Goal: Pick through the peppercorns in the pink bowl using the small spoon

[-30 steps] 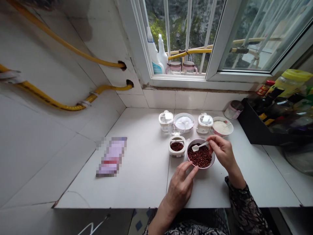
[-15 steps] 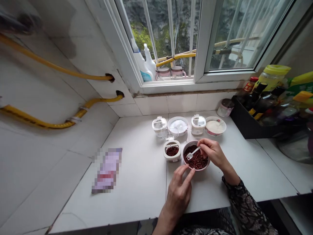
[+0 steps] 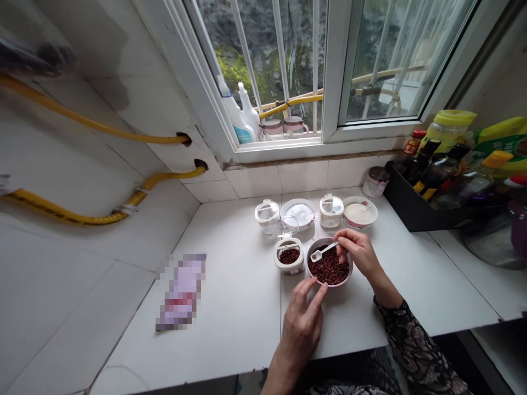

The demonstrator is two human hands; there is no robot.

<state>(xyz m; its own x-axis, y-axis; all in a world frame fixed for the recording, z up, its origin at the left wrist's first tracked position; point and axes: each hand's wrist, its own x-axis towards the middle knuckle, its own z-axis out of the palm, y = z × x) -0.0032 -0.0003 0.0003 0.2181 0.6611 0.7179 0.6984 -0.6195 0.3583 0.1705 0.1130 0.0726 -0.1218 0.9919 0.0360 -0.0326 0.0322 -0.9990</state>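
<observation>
My right hand (image 3: 357,253) pinches the handle of a small white plastic spoon (image 3: 327,250) above a bowl. The spoon's head, with a little dark red stuff in it, hangs over the bowl's far left side. Dark red dried grains, perhaps peppercorns (image 3: 329,269), lie in the pale pink bowl (image 3: 338,285). Thumb and forefinger of my left hand (image 3: 303,315) stretch apart, their tips touching the bowl's near rim. Just left of the bowl stands a white-rimmed seasoning jar (image 3: 290,269), its clear lid (image 3: 284,225) tipped back; similar dark red grains show inside.
Behind are two lidded jars (image 3: 267,213) (image 3: 331,213), a bowl of white crystals (image 3: 298,211) and a bowl of off-white powder (image 3: 360,213). A black box of bottles (image 3: 405,200) stands right, a brown-lidded jar (image 3: 375,182) beside it. A blurred purple packet (image 3: 181,293) lies left.
The spoon has shifted slightly left and up, toward the bowl's far edge and the open jar. My left hand stays at the rim. The camera view has tilted slightly.
</observation>
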